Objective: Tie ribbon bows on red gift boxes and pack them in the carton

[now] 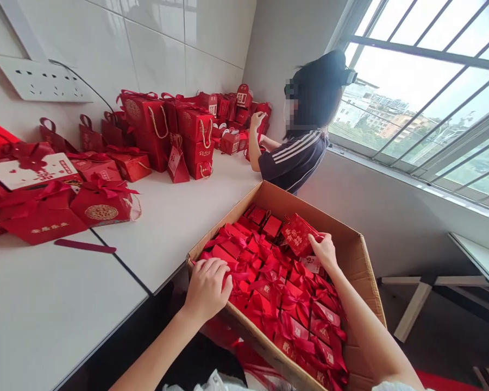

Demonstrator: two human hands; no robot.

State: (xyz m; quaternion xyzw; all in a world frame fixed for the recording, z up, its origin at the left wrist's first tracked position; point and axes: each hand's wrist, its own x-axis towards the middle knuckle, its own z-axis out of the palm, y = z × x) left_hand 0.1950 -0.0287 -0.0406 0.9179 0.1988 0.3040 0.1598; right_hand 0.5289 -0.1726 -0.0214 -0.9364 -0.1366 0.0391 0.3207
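Note:
A large cardboard box (372, 274) stands in front of me, packed with rows of small red gift boxes (264, 288) tied with red ribbon bows. My right hand (325, 252) pinches the corner of a red gift box (296, 234) with gold lettering, tilted above the others near the far side. Over the near left rim of the carton, my left hand (209, 285) is closed, its fingers bent down beside the ribbons. The fingertips are partly hidden. A small white printed card (311, 264) shows just below my right hand.
A white table (163, 217) at the left bears many red gift bags and boxes (146, 130), with a dark red strip (85, 246) near its edge. A co-worker (299, 146) works at its far end. A barred window (424, 92) is at the right.

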